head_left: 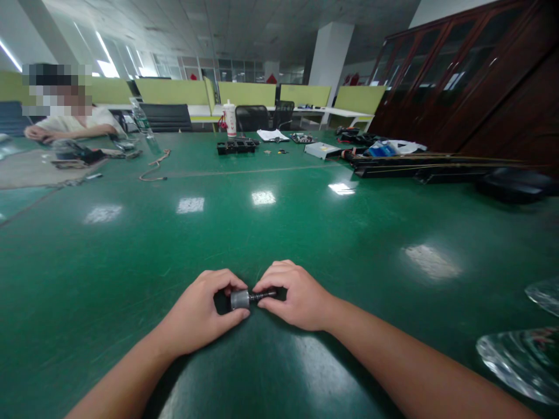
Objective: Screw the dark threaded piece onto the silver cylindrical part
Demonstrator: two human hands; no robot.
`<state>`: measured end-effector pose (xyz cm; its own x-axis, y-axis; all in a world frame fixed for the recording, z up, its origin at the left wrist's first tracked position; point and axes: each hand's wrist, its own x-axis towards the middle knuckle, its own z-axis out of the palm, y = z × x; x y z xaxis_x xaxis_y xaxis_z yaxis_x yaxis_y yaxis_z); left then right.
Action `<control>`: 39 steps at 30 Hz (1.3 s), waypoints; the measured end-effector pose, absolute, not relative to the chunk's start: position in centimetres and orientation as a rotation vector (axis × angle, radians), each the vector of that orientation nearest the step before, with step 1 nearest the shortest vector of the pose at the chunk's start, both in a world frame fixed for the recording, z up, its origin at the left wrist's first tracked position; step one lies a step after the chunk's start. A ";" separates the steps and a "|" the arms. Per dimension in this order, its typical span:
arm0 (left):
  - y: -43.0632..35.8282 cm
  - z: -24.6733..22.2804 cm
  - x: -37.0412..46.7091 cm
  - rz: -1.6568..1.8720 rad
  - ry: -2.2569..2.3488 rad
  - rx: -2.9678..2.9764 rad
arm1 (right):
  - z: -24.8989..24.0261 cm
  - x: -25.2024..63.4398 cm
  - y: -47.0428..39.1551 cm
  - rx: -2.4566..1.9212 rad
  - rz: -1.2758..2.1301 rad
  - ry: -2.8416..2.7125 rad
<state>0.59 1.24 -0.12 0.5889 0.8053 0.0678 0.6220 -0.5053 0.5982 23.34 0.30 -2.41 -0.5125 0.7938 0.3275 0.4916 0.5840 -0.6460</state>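
Note:
A small grey cylinder with a dark ridged shaft point(240, 299) lies sideways low in the middle of the head view, at or just above the green tabletop. Around the cylinder end, my left hand point(203, 311) curls, thumb below and fingers above. From the right, my right hand point(297, 295) pinches the dark shaft near where it meets the cylinder. The shaft's thin tip pokes out within the curve of that hand. My fingertips hide part of the piece, and its exact kind does not show.
The shiny green table point(209, 233) spreads ahead. Clear plastic bottles point(524, 361) lie at the right edge. Farther back are a black part point(237, 146), a silver box point(322, 150), long black rails point(393, 167) and a cord point(154, 169). A person point(78, 119) sits at the far left.

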 end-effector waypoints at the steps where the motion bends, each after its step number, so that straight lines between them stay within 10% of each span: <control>1: 1.2 -0.2 0.6 0.461 1.133 2.298 | -2.4 23.4 0.3 -1.013 0.651 -2.208; 39: 1.2 -0.2 0.8 0.526 1.109 2.352 | -2.0 23.2 0.1 -0.984 0.628 -2.224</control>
